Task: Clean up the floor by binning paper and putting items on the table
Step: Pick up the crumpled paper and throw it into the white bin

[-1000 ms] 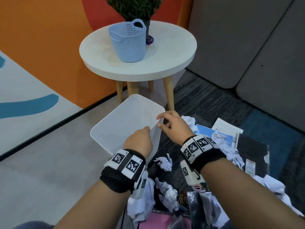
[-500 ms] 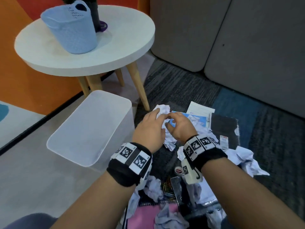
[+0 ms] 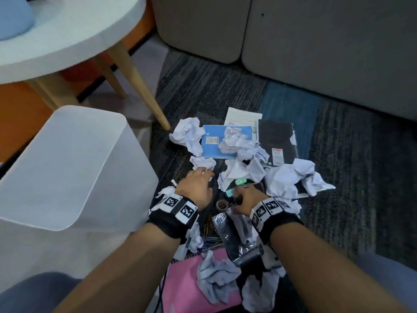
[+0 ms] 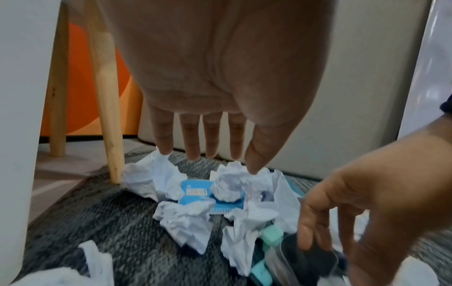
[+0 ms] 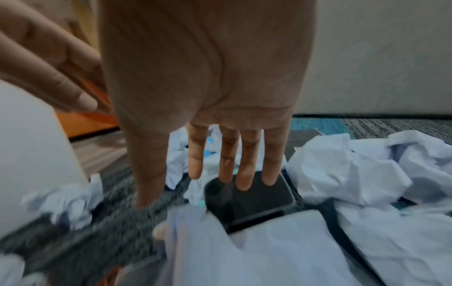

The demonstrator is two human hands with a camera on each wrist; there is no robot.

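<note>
Several crumpled white paper balls lie on the dark carpet; one small ball [image 3: 203,162] [image 4: 186,218] sits just ahead of my left hand [image 3: 198,184] [image 4: 222,160]. That hand is open with straight fingers and holds nothing. My right hand [image 3: 246,195] [image 5: 193,185] is open too, its fingertips [image 5: 244,183] over a flat black object [image 5: 252,199] in a clear case with a mint-green cap [image 3: 240,182] [image 4: 271,235] beside it. Whether they touch it is unclear. The white bin [image 3: 67,168] stands at my left. The round white table [image 3: 79,30] is behind it.
A blue notebook [image 3: 214,141], a black notebook [image 3: 277,141], a printed sheet [image 3: 241,117], a tape roll [image 3: 222,204] and a pink book [image 3: 185,285] lie among the papers. A wooden table leg [image 3: 137,86] comes down near the pile. A grey sofa [image 3: 316,41] closes the far side.
Both hands left the bin's rim, went to a paper ball by the blue notebook, then pulled back and apart over the nearer pile. The view swung down and right.
</note>
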